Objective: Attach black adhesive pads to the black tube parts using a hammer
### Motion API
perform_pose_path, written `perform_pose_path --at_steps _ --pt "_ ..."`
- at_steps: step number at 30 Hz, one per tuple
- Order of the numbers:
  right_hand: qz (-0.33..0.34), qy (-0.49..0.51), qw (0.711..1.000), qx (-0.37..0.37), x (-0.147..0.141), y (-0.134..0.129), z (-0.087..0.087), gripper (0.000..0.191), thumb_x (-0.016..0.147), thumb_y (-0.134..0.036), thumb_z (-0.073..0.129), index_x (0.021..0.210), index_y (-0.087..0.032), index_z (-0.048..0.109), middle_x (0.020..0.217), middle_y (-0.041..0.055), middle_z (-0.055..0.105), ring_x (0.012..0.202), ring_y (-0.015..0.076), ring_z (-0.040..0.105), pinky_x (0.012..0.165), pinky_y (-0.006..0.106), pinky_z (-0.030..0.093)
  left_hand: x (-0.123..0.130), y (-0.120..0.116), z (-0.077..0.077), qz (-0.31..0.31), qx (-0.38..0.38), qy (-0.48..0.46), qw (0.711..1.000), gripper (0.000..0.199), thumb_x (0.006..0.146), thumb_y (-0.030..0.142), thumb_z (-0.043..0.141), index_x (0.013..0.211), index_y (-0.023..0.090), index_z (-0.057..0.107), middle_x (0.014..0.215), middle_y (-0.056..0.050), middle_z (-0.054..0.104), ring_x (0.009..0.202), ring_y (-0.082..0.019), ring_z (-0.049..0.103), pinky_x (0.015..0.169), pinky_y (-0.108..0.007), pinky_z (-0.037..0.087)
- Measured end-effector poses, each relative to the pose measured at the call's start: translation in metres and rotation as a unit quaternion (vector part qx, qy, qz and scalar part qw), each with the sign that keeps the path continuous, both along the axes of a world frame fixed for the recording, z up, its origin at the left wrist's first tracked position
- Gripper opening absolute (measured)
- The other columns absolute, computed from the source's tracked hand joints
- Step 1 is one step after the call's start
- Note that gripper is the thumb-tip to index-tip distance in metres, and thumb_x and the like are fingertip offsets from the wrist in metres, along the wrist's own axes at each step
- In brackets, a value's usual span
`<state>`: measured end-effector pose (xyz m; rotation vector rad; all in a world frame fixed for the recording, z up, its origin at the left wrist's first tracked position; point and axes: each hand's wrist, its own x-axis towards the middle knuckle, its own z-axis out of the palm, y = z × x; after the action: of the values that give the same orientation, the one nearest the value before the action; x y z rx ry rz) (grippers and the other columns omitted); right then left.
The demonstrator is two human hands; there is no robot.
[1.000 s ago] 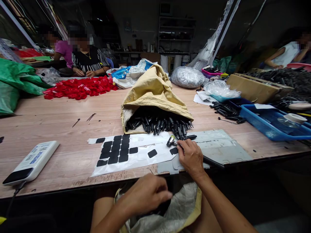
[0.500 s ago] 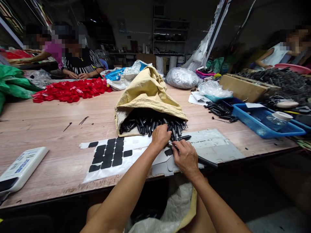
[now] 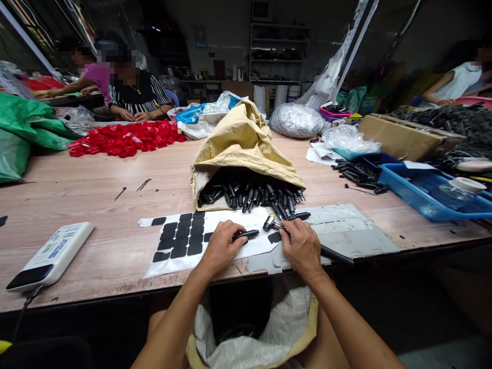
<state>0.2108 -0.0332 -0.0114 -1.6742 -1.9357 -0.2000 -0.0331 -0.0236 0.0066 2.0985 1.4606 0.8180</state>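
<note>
My left hand (image 3: 224, 245) is closed on a slim black pen-like part (image 3: 248, 235), its free end pointing right over the white sheet (image 3: 215, 262). In my right hand (image 3: 302, 243) is a small hammer (image 3: 269, 222), with a metal head and a yellowish face on one end. Its black handle sticks out past the hand toward the table edge. Just beyond both hands, several similar black parts (image 3: 251, 197) spill from the mouth of a tan woven sack (image 3: 242, 143). One black part (image 3: 300, 216) lies apart, near my right hand. Black rounded-square stickers (image 3: 180, 241) cover the sheet's left side.
A grey board (image 3: 346, 230) lies under my right hand. A blue tray (image 3: 415, 192) and a cardboard box (image 3: 407, 136) stand right. Red pieces (image 3: 126, 138) are heaped at left; a white device (image 3: 52, 256) sits nearer. Another open sack (image 3: 292, 328) is below the table edge. People sit across.
My left hand has come back from the pile, toward me and left, with a black part in it. My right hand still grips the hammer, its head now in plain sight.
</note>
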Motion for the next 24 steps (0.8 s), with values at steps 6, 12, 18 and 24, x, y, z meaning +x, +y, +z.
perform_pose_path --at_steps 6,12,18,24 --pt "0.004 -0.004 1.0 0.009 0.002 0.003 -0.003 0.017 0.094 -0.026 0.057 0.106 -0.022 0.069 0.096 0.0049 0.064 0.09 0.0221 0.053 0.081 0.034 0.038 0.014 0.004 -0.003 0.007 0.003 0.006 1.0 0.015 0.082 0.026 0.074 0.097 0.024 0.073 0.091 -0.002 0.066 0.092 -0.023 0.053 0.083 -0.036 0.041" --pt "0.049 0.053 0.997 0.002 0.002 0.002 0.01 0.021 0.097 -0.026 0.051 0.108 -0.023 0.068 0.096 0.0049 0.066 0.094 0.0211 0.059 0.084 0.033 0.043 0.012 0.008 -0.003 0.026 -0.038 -0.021 0.999 0.018 0.076 0.021 0.077 0.092 0.023 0.072 0.091 0.0 0.068 0.09 -0.021 0.054 0.082 -0.035 0.041" --pt "0.122 0.172 0.977 -0.012 -0.02 -0.012 0.028 0.026 0.1 -0.031 0.047 0.115 -0.023 0.067 0.102 0.0054 0.07 0.097 0.0194 0.065 0.087 0.031 0.049 0.014 0.009 -0.004 0.034 -0.038 -0.028 0.998 0.016 0.074 0.02 0.077 0.089 0.023 0.072 0.09 0.001 0.069 0.09 -0.021 0.056 0.082 -0.034 0.041" --pt "0.099 0.154 0.982 -0.039 -0.032 -0.019 0.021 0.027 0.098 -0.028 0.048 0.116 -0.026 0.069 0.101 0.0052 0.072 0.098 0.0203 0.068 0.087 0.032 0.051 0.015 0.007 -0.006 0.038 -0.019 -0.024 0.999 0.016 0.076 0.023 0.076 0.092 0.024 0.075 0.09 0.0 0.07 0.09 -0.021 0.057 0.081 -0.033 0.042"
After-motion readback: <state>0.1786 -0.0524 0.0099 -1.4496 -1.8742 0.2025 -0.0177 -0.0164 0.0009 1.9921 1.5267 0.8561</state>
